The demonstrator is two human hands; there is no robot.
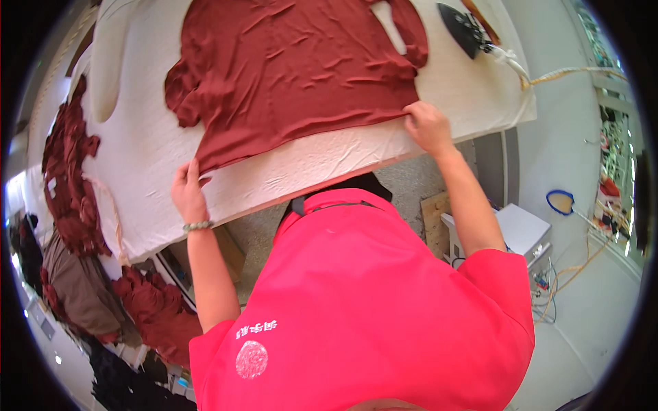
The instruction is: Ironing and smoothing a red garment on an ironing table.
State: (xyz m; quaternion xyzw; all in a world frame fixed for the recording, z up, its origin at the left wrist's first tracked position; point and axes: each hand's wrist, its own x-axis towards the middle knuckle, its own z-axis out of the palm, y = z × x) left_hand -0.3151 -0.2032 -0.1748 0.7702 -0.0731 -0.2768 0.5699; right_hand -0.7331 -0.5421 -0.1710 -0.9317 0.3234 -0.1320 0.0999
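Observation:
A dark red long-sleeved garment (295, 75) lies spread on a white padded ironing table (267, 181), its hem toward me and its surface wrinkled. At the hem's left corner, my left hand (188, 192) pinches the cloth between thumb and fingers; a beaded bracelet circles that wrist. My right hand (428, 127) grips the hem's right corner, fingers curled round the edge. Between the two hands the hem runs fairly straight, slanting up to the right. The garment's upper part passes out of the picture at the top.
A black iron (463, 31) with a pale hose rests at the table's far right. A white padded sleeve arm (110, 61) extends over the far left. More dark red garments (72, 171) hang on the left edge, above a brown one (82, 288). A white box (524, 229) stands lower right.

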